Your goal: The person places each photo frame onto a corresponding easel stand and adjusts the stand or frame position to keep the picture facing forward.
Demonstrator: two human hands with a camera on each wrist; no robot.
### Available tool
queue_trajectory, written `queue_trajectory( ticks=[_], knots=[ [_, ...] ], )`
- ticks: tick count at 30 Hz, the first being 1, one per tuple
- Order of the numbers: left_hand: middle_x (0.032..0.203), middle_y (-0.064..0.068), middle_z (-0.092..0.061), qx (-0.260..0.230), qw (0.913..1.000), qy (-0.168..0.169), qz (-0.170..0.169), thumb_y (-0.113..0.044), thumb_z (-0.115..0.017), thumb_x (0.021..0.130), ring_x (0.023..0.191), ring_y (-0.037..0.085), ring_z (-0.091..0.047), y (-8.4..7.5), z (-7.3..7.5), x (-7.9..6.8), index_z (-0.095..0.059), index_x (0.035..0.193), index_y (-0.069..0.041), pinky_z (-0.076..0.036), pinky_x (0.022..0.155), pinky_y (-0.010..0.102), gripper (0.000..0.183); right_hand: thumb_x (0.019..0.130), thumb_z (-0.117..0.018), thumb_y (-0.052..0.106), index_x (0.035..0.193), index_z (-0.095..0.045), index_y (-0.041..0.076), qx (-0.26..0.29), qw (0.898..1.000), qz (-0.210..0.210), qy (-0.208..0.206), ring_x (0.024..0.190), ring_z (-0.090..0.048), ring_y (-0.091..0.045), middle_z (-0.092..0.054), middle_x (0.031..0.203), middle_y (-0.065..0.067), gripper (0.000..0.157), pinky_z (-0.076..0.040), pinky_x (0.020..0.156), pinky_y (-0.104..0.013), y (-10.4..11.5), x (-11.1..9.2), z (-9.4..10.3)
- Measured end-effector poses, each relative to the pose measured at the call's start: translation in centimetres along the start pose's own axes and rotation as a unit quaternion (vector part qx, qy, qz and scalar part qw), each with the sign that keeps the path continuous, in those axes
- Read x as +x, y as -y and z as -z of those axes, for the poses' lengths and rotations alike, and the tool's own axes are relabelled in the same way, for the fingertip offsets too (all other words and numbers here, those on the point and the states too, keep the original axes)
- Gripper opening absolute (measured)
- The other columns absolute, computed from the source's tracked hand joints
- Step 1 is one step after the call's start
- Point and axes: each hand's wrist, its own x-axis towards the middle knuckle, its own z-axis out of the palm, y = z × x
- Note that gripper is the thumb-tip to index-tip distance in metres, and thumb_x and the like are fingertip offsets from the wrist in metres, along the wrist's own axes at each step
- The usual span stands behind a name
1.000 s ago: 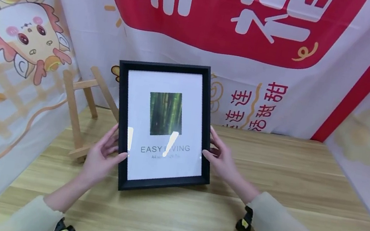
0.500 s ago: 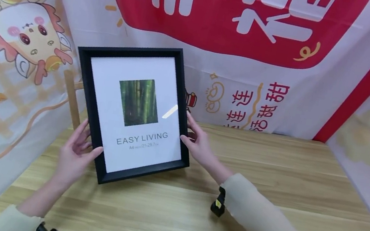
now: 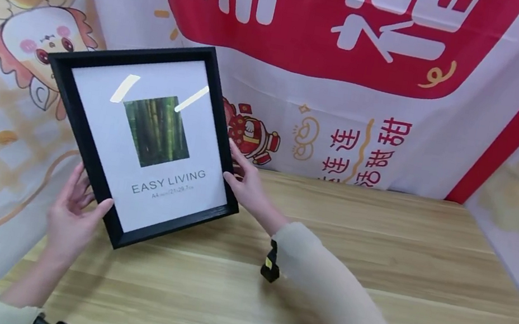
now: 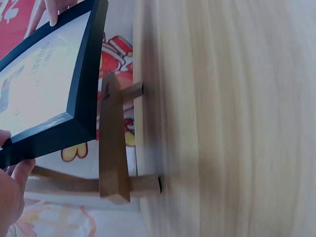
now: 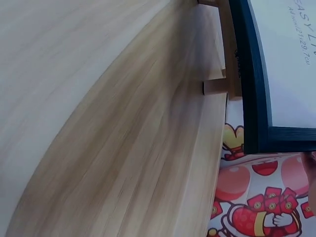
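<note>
Nearest us, the fuzzy beige sleeves (image 3: 315,261) ended above bare wrists, the left sleeve cut off by the lower edge. The left hand (image 3: 71,223) and right hand (image 3: 248,185) both gripped the black picture frame (image 3: 90,149) by its sides, thumbs on the front border; the other fingers were partly hidden behind it. Each wrist view cropped its own hand.

The frame was up above the wood-grained counter (image 3: 198,294), tilted, a glossy clear cover throwing back pale light streaks. Under it we read "EASY LIVING" on the white insert (image 3: 109,144), below a bamboo photo (image 3: 157,131); the smaller print was blurred. Since a second ago the frame had travelled left and leaned further, now covering the easel in the head view. The wrist views showed that wooden easel (image 4: 113,143) behind it, but we couldn't tell whether they touched. Farthest, a wrinkled printed cloth (image 3: 252,79) hung, its top cut off.
</note>
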Motion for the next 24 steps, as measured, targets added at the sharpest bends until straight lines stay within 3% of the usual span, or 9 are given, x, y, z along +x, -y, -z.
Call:
queue_trajectory(
  ticks=[6,10,16,21,24],
  knots=[
    [0.133,0.007,-0.059,-0.027,0.9991,-0.006,-0.033,0.036,-0.054,0.073,0.098,0.012,-0.065,0.2,1.1,1.1,-0.045,0.145,-0.006,-0.055,0.071,0.016,0.084,0.096,-0.053,-0.006,0.154,-0.027,0.028,-0.014,1.0,0.002,0.002,0.115,-0.055,-0.023,-0.046,0.145,-0.007,0.072,-0.05,0.097,-0.036,-0.1,1.8,-2.0],
    [0.136,0.012,-0.056,0.012,0.9981,-0.01,-0.059,0.034,-0.056,0.073,0.107,0.012,-0.061,0.4,1.7,1.8,-0.045,0.145,-0.005,-0.053,0.079,0.015,0.083,0.095,-0.051,-0.011,0.155,-0.026,0.023,-0.021,1.0,0.019,-0.003,0.118,-0.054,-0.024,-0.04,0.15,-0.005,0.073,-0.05,0.096,-0.036,-0.3,2.7,-3.0],
    [0.14,0.013,-0.052,0.087,0.9952,-0.034,-0.031,0.024,-0.061,0.078,0.099,0.008,-0.061,0.2,2.2,2.8,-0.041,0.148,-0.013,-0.052,0.069,0.01,0.081,0.092,-0.05,-0.016,0.155,-0.027,0.017,-0.046,0.997,0.057,-0.027,0.119,-0.054,-0.021,-0.041,0.149,-0.009,0.074,-0.05,0.094,-0.029,-0.4,4.0,-4.1],
    [0.143,0.013,-0.049,0.078,0.9957,-0.048,-0.013,0.02,-0.062,0.081,0.099,0.01,-0.059,0.1,2.7,3.7,-0.04,0.149,-0.016,-0.052,0.072,0.01,0.08,0.092,-0.052,-0.015,0.155,-0.027,0.017,-0.075,0.993,0.082,-0.039,0.125,-0.049,-0.017,-0.041,0.149,-0.009,0.074,-0.045,0.1,-0.024,-0.2,5.1,-4.8],
    [0.142,0.013,-0.051,0.067,0.9959,-0.058,-0.018,0.02,-0.061,0.081,0.099,0.012,-0.06,0.2,3.1,3.9,-0.041,0.148,-0.016,-0.052,0.073,0.011,0.079,0.092,-0.053,-0.014,0.154,-0.028,0.017,-0.078,0.993,0.083,-0.041,0.127,-0.048,-0.019,-0.041,0.149,-0.009,0.074,-0.045,0.1,-0.024,0.1,5.5,-5.3]
  ],
)
